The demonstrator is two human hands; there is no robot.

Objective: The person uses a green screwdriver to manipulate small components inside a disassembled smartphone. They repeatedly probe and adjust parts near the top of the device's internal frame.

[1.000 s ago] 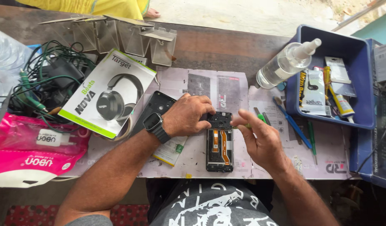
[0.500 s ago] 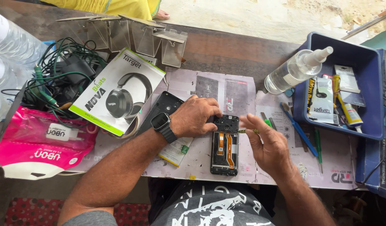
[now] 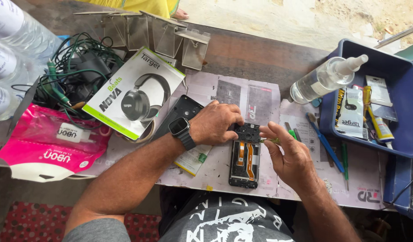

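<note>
The opened smartphone (image 3: 245,157) lies flat on the printed paper mat (image 3: 224,168), its back cover removed so that the orange flex cables and the dark board are visible. The left hand (image 3: 215,123) rests on the upper left corner of the phone, with the fingers curled and pressing down on its top edge; it holds the phone steady, nothing else. This wrist wears a black smartwatch (image 3: 181,131). The right hand (image 3: 290,154) is just right of the phone, the fingers pinched narrow on a thin green-handled tool (image 3: 272,140) (probably a small screwdriver) whose tip touches the phone's upper right edge. Left of the phone, partly under the left forearm, lies the black back cover (image 3: 181,110). Further left is a white headphone box (image 3: 134,92). Well to the right of the phone stands a blue plastic tray (image 3: 401,76), with a clear squeeze bottle (image 3: 323,78) leaning on its rim.
</note>
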